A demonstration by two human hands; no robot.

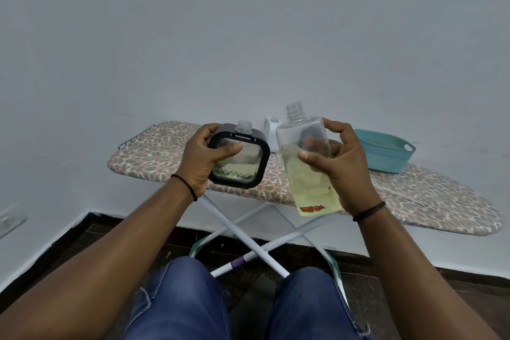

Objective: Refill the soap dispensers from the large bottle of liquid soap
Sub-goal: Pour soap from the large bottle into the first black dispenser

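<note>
My left hand (202, 159) grips a square clear soap dispenser (240, 163) with a black frame, held up above the ironing board. Its neck is uncapped and a little pale yellow soap lies at its bottom. My right hand (336, 171) holds the large clear bottle of liquid soap (309, 168) upright beside it, thumb in front and fingers behind. The bottle's threaded mouth is open and yellowish soap fills roughly its lower half. The two containers are close together but apart.
An ironing board (154, 152) with a leopard-print cover stands before me on crossed white legs. On it sit a white object (271, 130) behind the containers and a teal basket (382, 153) at the right. A grey wall rises behind. My knees are below.
</note>
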